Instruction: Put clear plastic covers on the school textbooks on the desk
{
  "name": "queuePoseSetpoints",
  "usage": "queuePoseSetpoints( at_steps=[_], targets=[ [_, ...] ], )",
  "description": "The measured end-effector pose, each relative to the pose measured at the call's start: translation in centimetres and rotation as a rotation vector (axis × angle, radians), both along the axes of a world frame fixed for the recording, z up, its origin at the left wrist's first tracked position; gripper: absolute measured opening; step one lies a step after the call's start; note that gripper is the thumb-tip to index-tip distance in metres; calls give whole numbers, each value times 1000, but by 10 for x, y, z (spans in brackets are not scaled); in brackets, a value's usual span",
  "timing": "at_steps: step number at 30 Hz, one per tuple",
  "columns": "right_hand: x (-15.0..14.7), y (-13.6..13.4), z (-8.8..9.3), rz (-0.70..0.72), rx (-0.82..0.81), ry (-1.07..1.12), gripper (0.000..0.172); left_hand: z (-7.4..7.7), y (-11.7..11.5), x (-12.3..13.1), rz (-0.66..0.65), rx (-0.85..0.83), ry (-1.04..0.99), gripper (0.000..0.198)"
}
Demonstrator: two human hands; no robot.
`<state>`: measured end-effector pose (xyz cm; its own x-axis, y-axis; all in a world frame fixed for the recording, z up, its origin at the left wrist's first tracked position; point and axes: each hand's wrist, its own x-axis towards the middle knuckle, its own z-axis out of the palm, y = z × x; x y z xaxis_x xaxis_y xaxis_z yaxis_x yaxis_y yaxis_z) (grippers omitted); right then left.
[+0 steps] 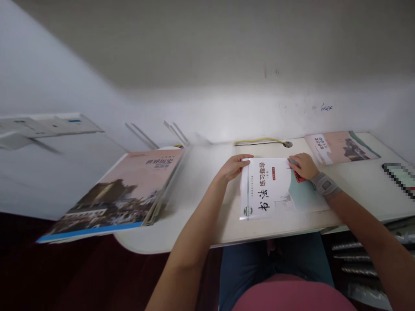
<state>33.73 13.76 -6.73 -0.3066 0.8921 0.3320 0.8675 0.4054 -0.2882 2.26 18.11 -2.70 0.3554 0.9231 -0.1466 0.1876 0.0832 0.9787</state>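
A white and green calligraphy workbook (272, 190) with a glossy cover lies sideways on the desk in front of me. At its far left corner, my left hand (236, 167) pinches the edge between thumb and fingers. My right hand (304, 165), with a grey band on the wrist, is closed at the far edge toward the right, its fingertips partly hidden. Just below those fingers a red patch with dark characters (298, 176) shows on the cover. The workbook's right end is blurred.
A stack of history books (119, 190) overhangs the desk's left end. Another pink history book (342, 147) lies at the back right, near a cable hole (287, 144) with wires. A pixelated phone-like object (400, 179) is at far right. Wall sockets (48, 125) are on the left.
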Motion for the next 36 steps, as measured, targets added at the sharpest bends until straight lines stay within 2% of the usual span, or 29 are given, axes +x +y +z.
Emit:
queuePoseSetpoints(
  at_steps=[6,10,14,17,21,24,26,29,33,36],
  targets=[
    [43,-4,28,116,-123,122,36,4,-3,-4,38,-6,50,27],
    [65,-13,38,34,-187,185,46,2,-7,-5,120,57,167,31],
    [66,-10,30,-182,-211,189,53,-3,-7,-1,223,142,401,35],
    [56,1,17,-338,-224,121,50,-11,-4,10,286,213,657,32],
    [41,11,4,-478,-224,-31,36,-21,-3,22,270,304,943,20],
    [32,5,3,-526,-184,-134,30,-20,-7,25,230,385,1068,24],
    [24,-3,5,-489,-129,-194,35,-17,-10,28,203,465,1115,30],
    [2,-14,4,-303,-65,-283,40,-17,-18,46,77,605,1119,37],
    [-35,-17,-11,-6,-74,-371,45,-36,-36,88,-188,730,1052,40],
    [-37,-15,-22,80,-85,-392,56,-51,-44,102,-255,758,1036,47]
  ],
)
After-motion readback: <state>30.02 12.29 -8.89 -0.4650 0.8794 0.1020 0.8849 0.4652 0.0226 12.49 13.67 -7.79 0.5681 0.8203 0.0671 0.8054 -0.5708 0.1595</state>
